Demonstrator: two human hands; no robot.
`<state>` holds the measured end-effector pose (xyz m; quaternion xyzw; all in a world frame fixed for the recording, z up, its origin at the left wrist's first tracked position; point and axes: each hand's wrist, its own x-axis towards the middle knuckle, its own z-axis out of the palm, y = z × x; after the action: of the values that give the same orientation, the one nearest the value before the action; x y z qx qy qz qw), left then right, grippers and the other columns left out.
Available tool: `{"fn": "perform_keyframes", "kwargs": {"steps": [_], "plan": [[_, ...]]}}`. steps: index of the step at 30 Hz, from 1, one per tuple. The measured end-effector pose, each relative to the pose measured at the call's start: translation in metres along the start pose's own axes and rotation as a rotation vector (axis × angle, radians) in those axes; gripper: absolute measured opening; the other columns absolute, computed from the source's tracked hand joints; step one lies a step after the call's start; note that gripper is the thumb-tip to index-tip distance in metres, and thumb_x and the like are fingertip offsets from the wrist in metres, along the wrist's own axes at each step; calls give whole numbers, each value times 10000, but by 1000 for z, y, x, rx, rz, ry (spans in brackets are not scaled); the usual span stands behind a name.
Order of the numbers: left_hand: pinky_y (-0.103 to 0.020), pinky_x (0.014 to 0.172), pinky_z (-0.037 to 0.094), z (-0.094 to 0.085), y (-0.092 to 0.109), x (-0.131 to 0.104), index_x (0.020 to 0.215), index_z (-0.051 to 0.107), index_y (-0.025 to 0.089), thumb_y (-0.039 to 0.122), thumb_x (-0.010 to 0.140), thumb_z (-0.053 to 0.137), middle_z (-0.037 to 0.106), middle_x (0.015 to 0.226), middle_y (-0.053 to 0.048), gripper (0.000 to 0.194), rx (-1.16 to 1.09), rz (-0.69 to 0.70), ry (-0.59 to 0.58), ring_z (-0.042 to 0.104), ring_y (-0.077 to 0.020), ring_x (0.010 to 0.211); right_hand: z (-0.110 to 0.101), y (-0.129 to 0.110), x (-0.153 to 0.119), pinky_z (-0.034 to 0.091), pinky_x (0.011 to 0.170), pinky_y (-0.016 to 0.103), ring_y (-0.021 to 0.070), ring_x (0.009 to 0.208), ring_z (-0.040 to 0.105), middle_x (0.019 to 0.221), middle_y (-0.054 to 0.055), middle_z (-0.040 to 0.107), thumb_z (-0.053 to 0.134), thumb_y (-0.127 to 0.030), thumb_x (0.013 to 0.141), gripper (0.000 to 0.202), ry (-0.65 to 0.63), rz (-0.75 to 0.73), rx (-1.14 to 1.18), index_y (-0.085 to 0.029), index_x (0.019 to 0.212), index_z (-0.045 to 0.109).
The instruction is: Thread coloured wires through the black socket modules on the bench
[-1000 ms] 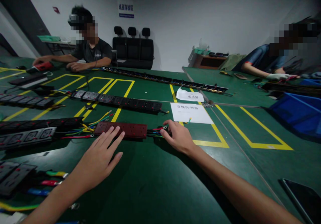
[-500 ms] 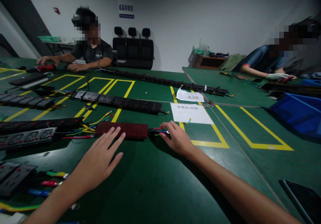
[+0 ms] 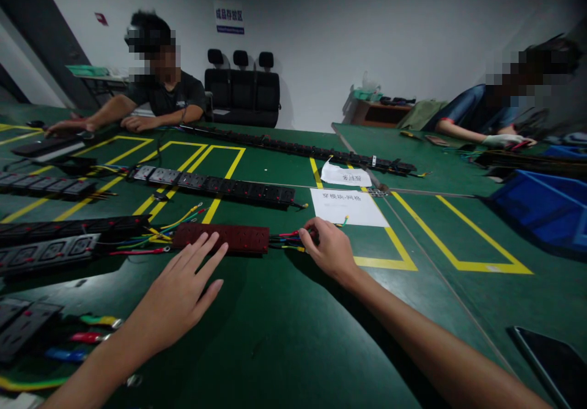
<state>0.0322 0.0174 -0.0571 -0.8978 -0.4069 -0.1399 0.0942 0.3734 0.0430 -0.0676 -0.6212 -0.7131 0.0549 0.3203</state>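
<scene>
A dark red socket strip lies on the green table in front of me. My left hand rests with spread fingers on its near left part. From the strip's right end comes a bundle of coloured wires, red, blue and yellow among them. My right hand pinches the far end of that bundle; the fingertips partly hide the wire ends. More wires with ring terminals leave the strip's left end.
Black socket strips lie to the left and farther back. Two paper sheets sit beyond my right hand. A blue bin and a phone are on the right. Two people work across the table.
My right hand has slid slightly right along the wires, and more of their length shows beside the red strip. The left hand stays on the strip. The person across reaches farther left.
</scene>
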Motion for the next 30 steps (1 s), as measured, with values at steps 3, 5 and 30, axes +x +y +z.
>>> {"fn": "perform_keyframes", "kwargs": {"steps": [3, 5, 30], "plan": [[-592, 1135, 441, 1, 0, 0, 1589, 369, 188, 482, 1039, 380, 385, 1626, -147, 624, 25, 8, 0, 409, -363, 1472, 1, 1, 1, 365, 647, 300, 202, 743, 600, 792, 34, 667, 533, -440, 970, 241, -24, 55, -32, -233, 881, 621], [-592, 1139, 437, 1, 0, 0, 1589, 369, 192, 489, 1036, 387, 383, 1627, -144, 628, 25, 4, 2, 409, -364, 1472, 1, 3, 2, 356, 641, 299, 201, 745, 597, 781, 33, 658, 524, -433, 975, 254, -55, 58, -35, -232, 849, 617], [-580, 1130, 445, 0, 2, 0, 1594, 350, 181, 441, 1037, 422, 372, 1634, -144, 619, 68, 27, 24, 410, -358, 1472, 6, 9, 0, 400, 697, 323, 214, 790, 581, 775, 62, 647, 514, -348, 1005, 333, 4, -164, -111, -217, 758, 696]]}}
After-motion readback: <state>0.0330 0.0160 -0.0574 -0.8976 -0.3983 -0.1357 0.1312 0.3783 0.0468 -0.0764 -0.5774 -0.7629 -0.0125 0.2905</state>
